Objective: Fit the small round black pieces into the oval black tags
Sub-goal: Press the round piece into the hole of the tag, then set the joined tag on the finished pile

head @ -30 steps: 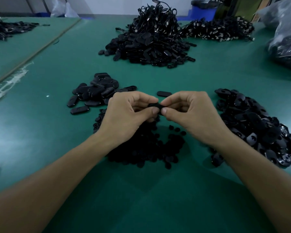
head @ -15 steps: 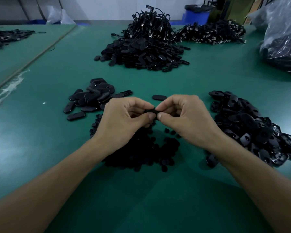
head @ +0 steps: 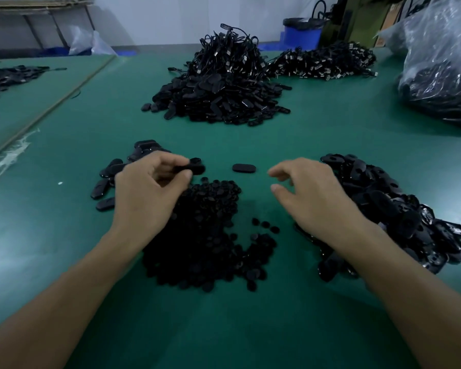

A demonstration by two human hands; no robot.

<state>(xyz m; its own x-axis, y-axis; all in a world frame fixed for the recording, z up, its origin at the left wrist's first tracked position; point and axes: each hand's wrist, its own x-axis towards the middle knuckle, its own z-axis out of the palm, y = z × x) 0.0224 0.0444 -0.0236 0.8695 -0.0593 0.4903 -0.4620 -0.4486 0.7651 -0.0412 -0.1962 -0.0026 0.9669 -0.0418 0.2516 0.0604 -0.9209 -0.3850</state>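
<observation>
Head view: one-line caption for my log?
Left hand pinches an oval tag near the round pieces; right hand hovers open beside the right tag pile.

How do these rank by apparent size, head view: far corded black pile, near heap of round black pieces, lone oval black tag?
1. Tied, nearness unsure: far corded black pile, near heap of round black pieces.
2. lone oval black tag.

Green table, heaped black tags, round pieces
</observation>
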